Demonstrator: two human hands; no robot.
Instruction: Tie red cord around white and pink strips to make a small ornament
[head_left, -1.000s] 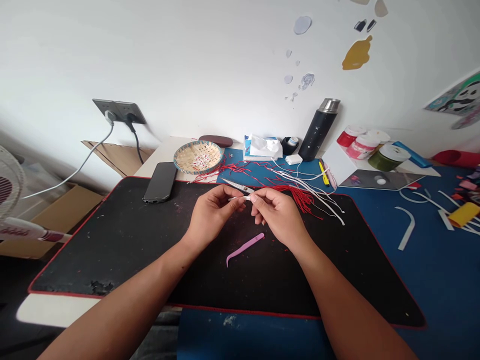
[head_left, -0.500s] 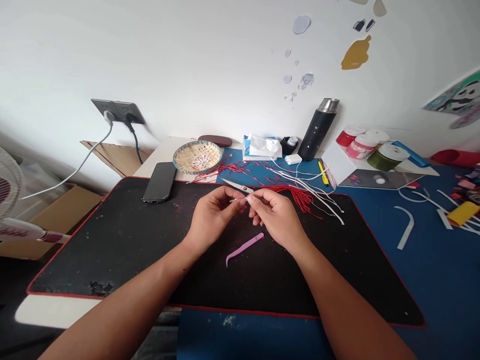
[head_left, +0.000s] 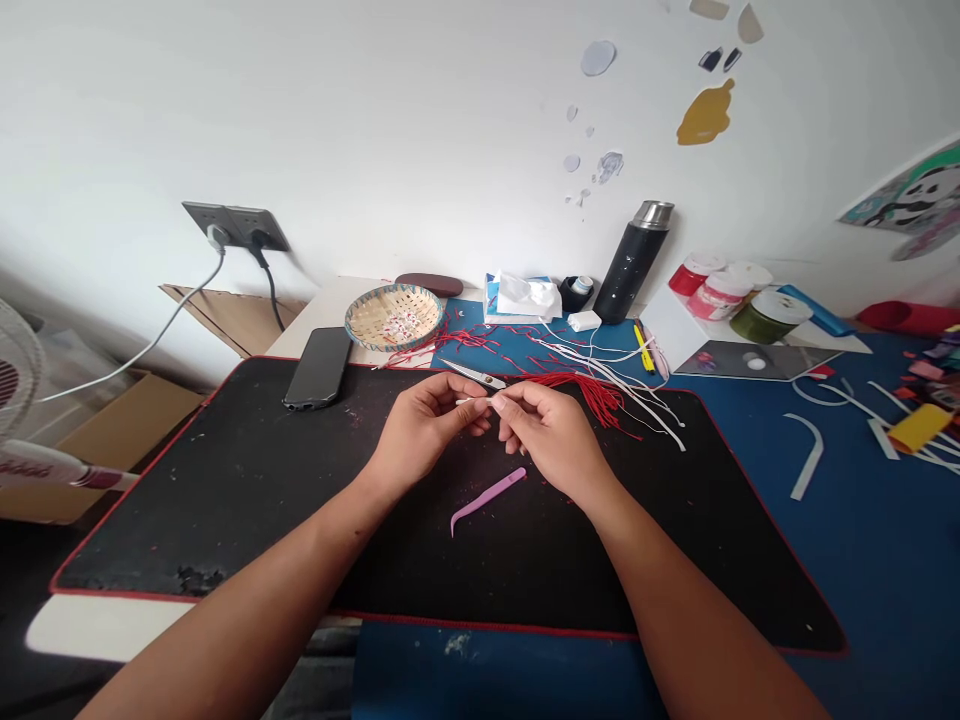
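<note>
My left hand [head_left: 421, 424] and my right hand [head_left: 550, 430] meet above the black desk mat [head_left: 247, 480], fingertips pinched together on a thin white paper strip [head_left: 472, 401]. A pink curved tweezer [head_left: 487, 498] lies on the mat just below the hands. Small scissors [head_left: 472, 373] rest just beyond my fingers. Red and white paper strips [head_left: 600, 385] are heaped to the right of the scissors.
A woven basket [head_left: 395, 315] holding small rolled pieces, a black phone [head_left: 319, 366], a tissue pack [head_left: 525, 297], a black flask [head_left: 636, 262] and paint jars [head_left: 724, 293] line the back. Paper scraps [head_left: 806, 465] litter the blue cloth on the right. A fan [head_left: 19, 400] stands at the left.
My right fingertips have slid left along the white strip, closer to my left hand. The view has shifted slightly.
</note>
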